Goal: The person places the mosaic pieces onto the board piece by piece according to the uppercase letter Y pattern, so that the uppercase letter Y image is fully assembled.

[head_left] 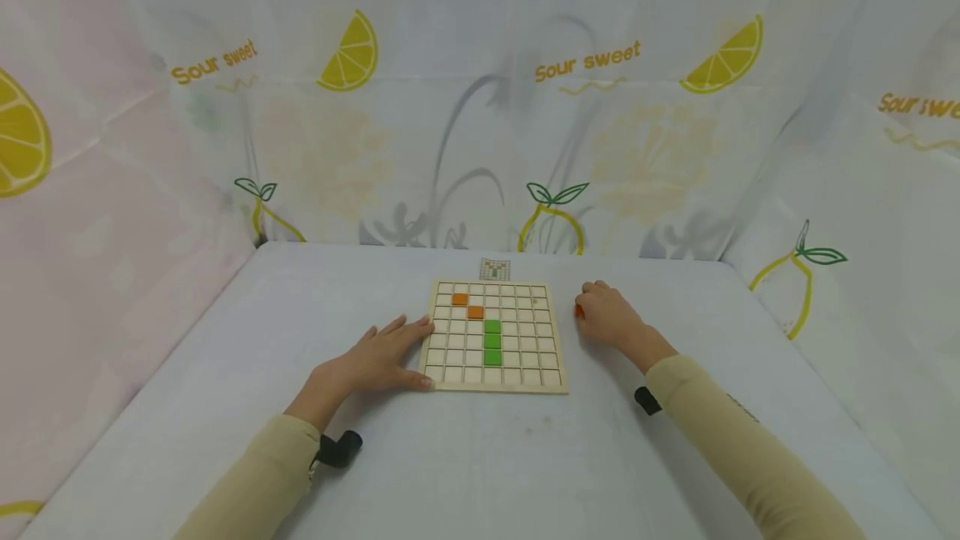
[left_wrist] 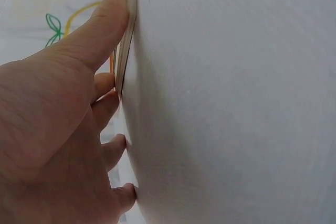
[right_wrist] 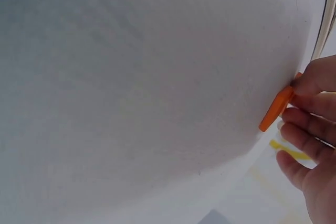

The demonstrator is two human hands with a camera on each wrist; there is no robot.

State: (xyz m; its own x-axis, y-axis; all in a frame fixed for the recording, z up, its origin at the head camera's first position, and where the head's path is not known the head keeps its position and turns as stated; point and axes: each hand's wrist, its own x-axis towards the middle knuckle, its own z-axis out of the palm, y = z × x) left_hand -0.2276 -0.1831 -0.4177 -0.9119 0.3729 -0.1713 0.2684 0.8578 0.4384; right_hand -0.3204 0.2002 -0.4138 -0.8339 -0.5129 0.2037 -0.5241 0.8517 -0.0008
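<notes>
A square wooden grid board [head_left: 558, 386] lies on the table. Two orange tiles [head_left: 460, 299] sit diagonally in its upper left cells, and several green tiles [head_left: 492, 342] form a column at its middle. My left hand [head_left: 378, 361] rests with spread, fairly straight fingers at the board's left edge, its thumb at the near left corner. Just right of the board, my right hand [head_left: 611, 319] is low over the table. In the right wrist view its thumb and fingers pinch an orange tile [right_wrist: 276, 108]; another bit of orange shows behind it, partly hidden by the fingertips.
A small card [head_left: 495, 269] printed with a coloured grid pattern lies just beyond the board's far edge. White cloth covers the table [head_left: 480, 473]. Curtains [head_left: 480, 107] with lemon prints hang behind and at both sides.
</notes>
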